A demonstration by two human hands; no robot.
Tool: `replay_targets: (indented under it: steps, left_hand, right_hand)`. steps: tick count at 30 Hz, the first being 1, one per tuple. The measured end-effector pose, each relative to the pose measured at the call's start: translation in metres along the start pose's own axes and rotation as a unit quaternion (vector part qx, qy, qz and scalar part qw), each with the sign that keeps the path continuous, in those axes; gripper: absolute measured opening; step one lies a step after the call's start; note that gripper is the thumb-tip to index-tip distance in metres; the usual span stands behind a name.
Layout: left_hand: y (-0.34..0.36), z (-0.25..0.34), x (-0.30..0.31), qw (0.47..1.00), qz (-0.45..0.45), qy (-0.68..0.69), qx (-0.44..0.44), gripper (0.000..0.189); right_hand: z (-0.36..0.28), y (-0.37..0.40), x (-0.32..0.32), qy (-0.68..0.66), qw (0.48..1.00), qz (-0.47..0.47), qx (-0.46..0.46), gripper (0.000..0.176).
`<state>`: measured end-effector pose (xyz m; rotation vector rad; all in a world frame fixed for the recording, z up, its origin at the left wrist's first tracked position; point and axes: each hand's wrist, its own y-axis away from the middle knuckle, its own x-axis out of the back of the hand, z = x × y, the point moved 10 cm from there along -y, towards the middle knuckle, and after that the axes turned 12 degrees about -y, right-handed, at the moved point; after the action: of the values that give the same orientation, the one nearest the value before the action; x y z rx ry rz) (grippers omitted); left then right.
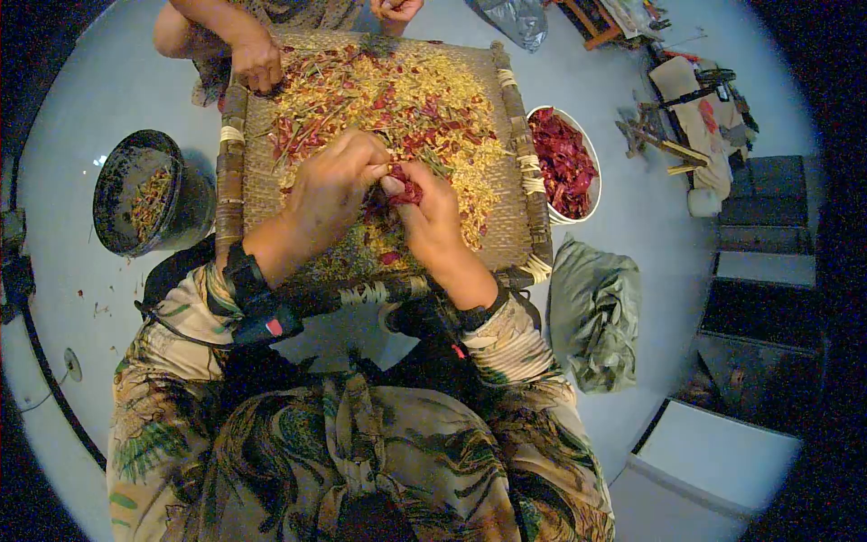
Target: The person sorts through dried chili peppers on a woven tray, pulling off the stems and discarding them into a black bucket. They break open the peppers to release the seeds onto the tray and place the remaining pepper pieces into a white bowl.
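Over a woven tray (pixel 519 135), my two hands meet around a dark red dried chili (pixel 408 191). My right hand (pixel 432 217) is closed on the chili, its thumb pressed against the pod. The fingers of my left hand (pixel 327 185) are pinched together at the chili's upper end; their tips partly hide what they grip. Yellow seeds (pixel 442 81) cover much of the tray, mixed with red chili pieces and stalks (pixel 316 117).
Another person's hand (pixel 256 61) reaches onto the tray's far left corner. A black bucket (pixel 104 203) with stalks stands at left. At right is a white bucket (pixel 591 203) of red chili pods (pixel 562 163), with a crumpled greenish bag (pixel 596 312) nearer me.
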<state>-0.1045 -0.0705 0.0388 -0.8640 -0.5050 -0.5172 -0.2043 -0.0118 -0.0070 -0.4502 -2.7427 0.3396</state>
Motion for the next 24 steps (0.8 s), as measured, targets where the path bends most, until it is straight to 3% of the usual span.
replay_targets:
  steps: [1, 4, 7, 10, 14, 19, 22, 24]
  left_hand:
    - [0.001, 0.001, 0.001, 1.0, 0.002, -0.003, 0.003, 0.009]
    - [0.003, -0.006, -0.001, 0.997, -0.025, 0.044, 0.059, 0.009]
    - [0.013, -0.037, -0.02, 0.959, -0.069, 0.187, 0.2, 0.009]
    - [0.011, -0.04, -0.024, 0.939, -0.059, 0.286, 0.179, 0.011]
    - [0.024, -0.053, -0.049, 0.838, -0.147, 0.451, 0.27, 0.01]
    - [0.038, -0.041, -0.062, 0.693, -0.24, 0.578, 0.356, 0.009]
    - [0.041, -0.033, -0.065, 0.628, -0.238, 0.649, 0.357, 0.008]
    - [0.041, -0.027, -0.063, 0.64, -0.243, 0.636, 0.356, 0.008]
  right_hand:
    - [-0.005, 0.001, 0.001, 0.013, 0.999, 0.006, 0.03, 0.031]
    - [0.0, 0.001, 0.0, 0.058, 0.998, -0.011, 0.006, 0.033]
    - [-0.016, -0.002, -0.002, 0.03, 0.999, -0.031, 0.021, 0.029]
    - [-0.016, -0.002, -0.003, -0.008, 0.998, -0.053, -0.017, 0.022]
    - [-0.019, -0.001, -0.004, -0.027, 0.997, -0.064, -0.019, 0.012]
    - [-0.013, 0.002, -0.005, -0.051, 0.994, -0.091, -0.027, 0.014]
    - [-0.031, 0.002, -0.002, -0.077, 0.992, -0.095, 0.004, 0.016]
    - [-0.036, 0.004, 0.0, -0.127, 0.987, -0.095, -0.006, 0.017]
